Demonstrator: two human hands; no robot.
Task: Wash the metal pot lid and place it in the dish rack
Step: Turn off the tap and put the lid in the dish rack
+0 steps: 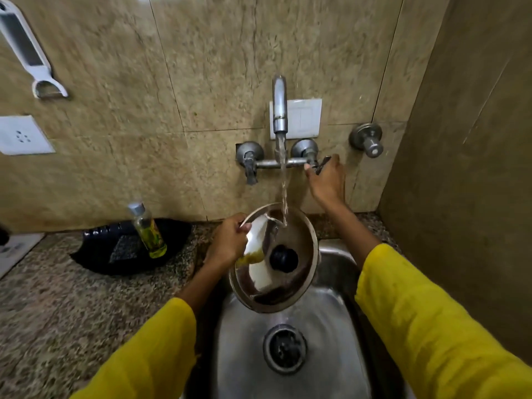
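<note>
Over the steel sink [339, 260], a round metal pot lid [276, 257] tilts under running tap water, its black knob [283, 258] facing up. Left hand [229, 243] pinches the rim; right hand [326, 180] grips the tap lever [322, 165]. Wet, stiff and light, the lid looks slippery; the knob likely gives surer hold.

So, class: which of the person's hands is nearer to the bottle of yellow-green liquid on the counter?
Left. The left hand grips the pot lid's rim just right of the bottle; the right hand is farther away, up on the tap handle.
</note>
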